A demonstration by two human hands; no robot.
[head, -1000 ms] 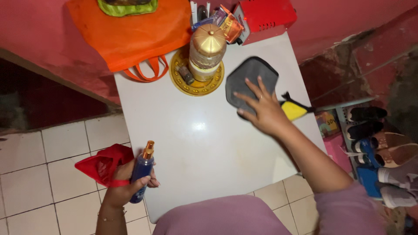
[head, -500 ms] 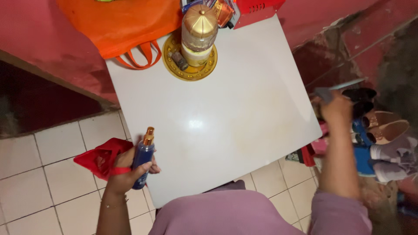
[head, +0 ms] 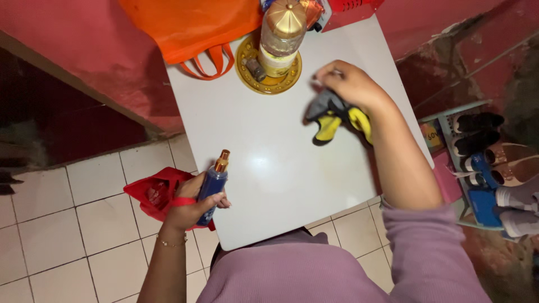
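Observation:
My left hand (head: 191, 205) grips a blue spray bottle (head: 213, 185) with a gold top, upright at the near left edge of the white table (head: 264, 168). A red bag (head: 154, 193) hangs from the same hand's wrist side, beside the table. My right hand (head: 351, 87) is over the far right part of the table. It holds a bunched grey and yellow cloth (head: 337, 118) that dangles just above the tabletop.
A gold-capped jar (head: 281, 33) stands on a round gold tray (head: 268, 64) at the table's far edge, with an orange bag (head: 196, 25) to its left. A shoe rack with shoes (head: 488, 163) stands right of the table. White floor tiles (head: 73, 224) lie to the left.
My right hand wiped with the cloth flat on the table, swung out over the shoe rack, then came back above the table with the cloth bunched. The left hand barely moved.

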